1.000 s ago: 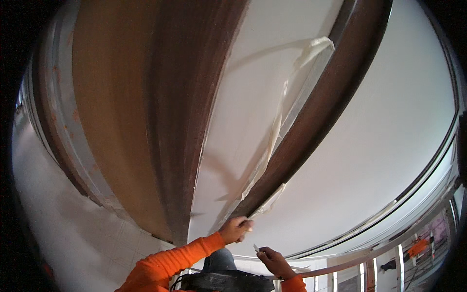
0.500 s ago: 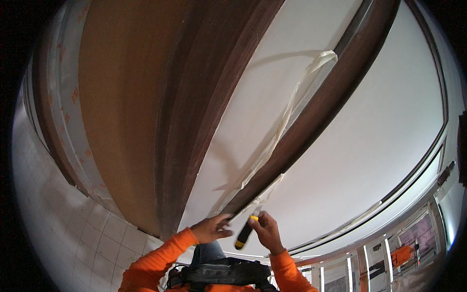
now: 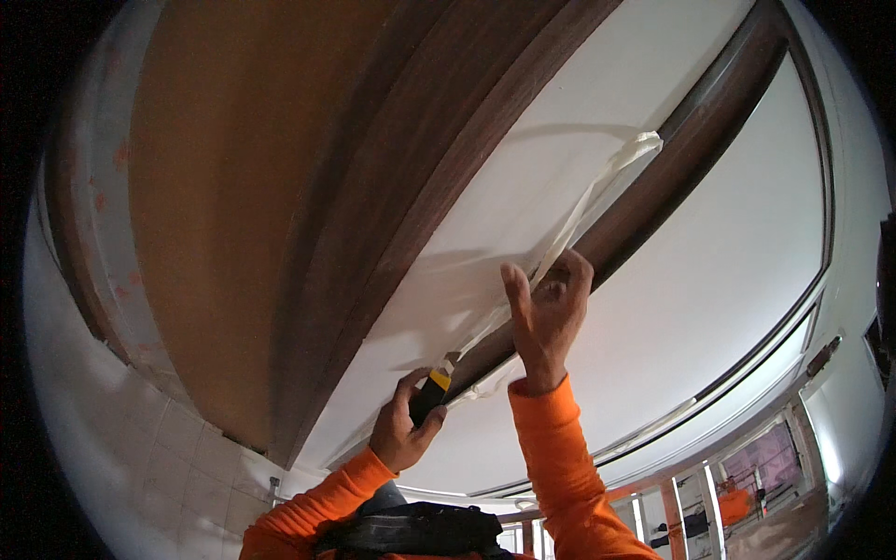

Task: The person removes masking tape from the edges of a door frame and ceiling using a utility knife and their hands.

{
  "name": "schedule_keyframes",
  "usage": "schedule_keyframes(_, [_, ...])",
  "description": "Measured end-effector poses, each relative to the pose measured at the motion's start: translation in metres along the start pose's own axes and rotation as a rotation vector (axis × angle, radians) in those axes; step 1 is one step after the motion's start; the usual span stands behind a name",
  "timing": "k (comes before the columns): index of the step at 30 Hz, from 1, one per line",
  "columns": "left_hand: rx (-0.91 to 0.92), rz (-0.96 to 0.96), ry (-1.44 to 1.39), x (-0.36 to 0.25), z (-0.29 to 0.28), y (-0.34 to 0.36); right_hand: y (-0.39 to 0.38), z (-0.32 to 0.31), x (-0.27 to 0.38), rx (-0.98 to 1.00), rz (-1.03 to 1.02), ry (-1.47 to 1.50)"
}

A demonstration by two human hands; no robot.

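My left hand (image 3: pixel 403 425) grips a black-and-yellow utility knife (image 3: pixel 430 394). Its short metal end touches or nearly touches the lower part of a loose strip of masking tape (image 3: pixel 583 201). That pale strip hangs partly peeled along the edge of a dark brown wood trim (image 3: pixel 644 210). Farther up the trim is my right hand (image 3: pixel 549 313), its thumb and bent fingers apart, with the strip passing between or just behind them. Whether the fingertips touch the tape, I cannot tell. A shorter crumpled piece of tape (image 3: pixel 481 390) sticks out on the trim's right side.
White panels (image 3: pixel 709 252) lie on both sides of the trim. A wide brown board with dark moulding (image 3: pixel 224 205) rises on the left. Pale floor tiles (image 3: pixel 191 481) show at lower left; a slatted frame (image 3: pixel 714 499) and an orange-clothed person (image 3: pixel 735 507) are at lower right.
The utility knife has passed from my right hand to my left. My right hand has moved up along the trim to the loose tape. The view has shifted slightly.
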State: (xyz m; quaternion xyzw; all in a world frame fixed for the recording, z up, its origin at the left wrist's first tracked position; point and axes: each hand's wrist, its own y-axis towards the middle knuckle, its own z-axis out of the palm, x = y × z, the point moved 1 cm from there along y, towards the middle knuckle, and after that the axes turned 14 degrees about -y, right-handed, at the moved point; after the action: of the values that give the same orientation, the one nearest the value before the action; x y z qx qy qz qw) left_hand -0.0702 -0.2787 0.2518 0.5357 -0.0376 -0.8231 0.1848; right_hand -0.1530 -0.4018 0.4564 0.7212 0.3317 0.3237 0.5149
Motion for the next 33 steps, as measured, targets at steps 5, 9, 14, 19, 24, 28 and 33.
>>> schedule_keyframes(5, [0.0, 0.559, 0.24, -0.039, -0.018, 0.035, 0.023, -0.02, -0.035, -0.019, 0.26, 0.45])
schedule_keyframes(9, [0.046, 0.638, 0.271, -0.09, -0.014, 0.06, 0.059, -0.093, -0.072, -0.184, 0.561, 0.519])
schedule_keyframes(14, [0.09, 0.757, 0.238, -0.12, -0.001, 0.086, 0.054, -0.133, -0.097, 0.055, 0.581, 0.841])
schedule_keyframes(19, [0.051, 0.893, 0.247, -0.13, 0.016, 0.1, 0.039, -0.151, -0.075, 0.248, 0.402, 0.979])
schedule_keyframes(24, [0.049, 0.949, 0.341, -0.16, 0.036, 0.125, 0.024, -0.148, -0.067, 0.242, 0.444, 0.509])
schedule_keyframes(28, [-0.017, 1.092, 0.45, -0.192, 0.061, 0.147, 0.019, -0.152, -0.078, 0.174, 0.508, 0.486])
schedule_keyframes(33, [-0.157, 1.269, 0.689, -0.241, 0.088, 0.175, 0.023, -0.16, -0.086, 0.129, 0.538, 0.478])
